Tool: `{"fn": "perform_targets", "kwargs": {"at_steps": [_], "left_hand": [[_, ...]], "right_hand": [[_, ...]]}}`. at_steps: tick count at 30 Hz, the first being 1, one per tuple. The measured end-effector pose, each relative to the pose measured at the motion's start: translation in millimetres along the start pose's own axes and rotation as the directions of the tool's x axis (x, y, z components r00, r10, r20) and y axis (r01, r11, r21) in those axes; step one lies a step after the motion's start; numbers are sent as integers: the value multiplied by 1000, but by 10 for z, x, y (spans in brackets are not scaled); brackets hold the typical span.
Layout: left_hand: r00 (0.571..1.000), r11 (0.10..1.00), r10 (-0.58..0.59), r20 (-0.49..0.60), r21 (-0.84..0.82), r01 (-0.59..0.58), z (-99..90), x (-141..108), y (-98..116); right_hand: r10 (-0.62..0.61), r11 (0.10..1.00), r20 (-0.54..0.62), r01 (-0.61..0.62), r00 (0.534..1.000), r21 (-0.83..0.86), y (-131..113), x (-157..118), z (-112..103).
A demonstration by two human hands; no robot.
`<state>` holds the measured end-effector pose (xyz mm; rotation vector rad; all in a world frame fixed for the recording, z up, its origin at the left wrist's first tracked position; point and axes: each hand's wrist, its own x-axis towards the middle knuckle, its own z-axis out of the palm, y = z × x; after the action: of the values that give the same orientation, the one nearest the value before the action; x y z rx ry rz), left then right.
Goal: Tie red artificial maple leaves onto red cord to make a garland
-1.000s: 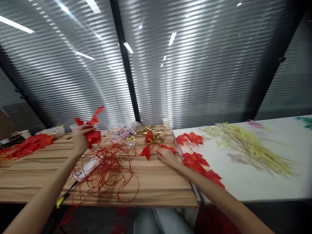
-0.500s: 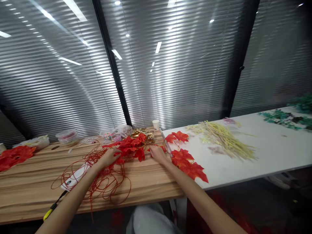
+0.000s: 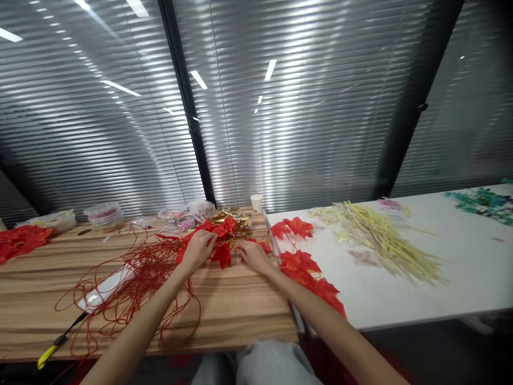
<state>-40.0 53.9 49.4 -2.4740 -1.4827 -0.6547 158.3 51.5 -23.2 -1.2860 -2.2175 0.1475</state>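
Note:
My left hand is closed over a bunch of red artificial maple leaves on the wooden table, its fingers bent around a leaf. Just to the right, my right hand has its fingers drawn together beside the bunch; a thin cord or stem seems to be in them, but it is too small to make out. A red leaf shows behind that hand. More maple leaves, joined by a thin cord, lie on the white table by my right forearm. A loose tangle of red cord spreads left of my left hand.
A white phone-like object with a black and yellow strap lies under the cord. Behind stand clear tubs, gold packets and a paper cup. Yellow strips lie on the white table, with green foliage beyond.
My left hand has moved right, further over the bunch of red leaves. My right hand stays close to its place. The view has shifted slightly.

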Motion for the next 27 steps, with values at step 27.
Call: {"fn": "perform_targets", "kwargs": {"at_steps": [27], "left_hand": [[945,719,-303,-124,-680,142,915,81,443]], "right_hand": [[107,937,-355,26,929,349,182,36,77]]}}
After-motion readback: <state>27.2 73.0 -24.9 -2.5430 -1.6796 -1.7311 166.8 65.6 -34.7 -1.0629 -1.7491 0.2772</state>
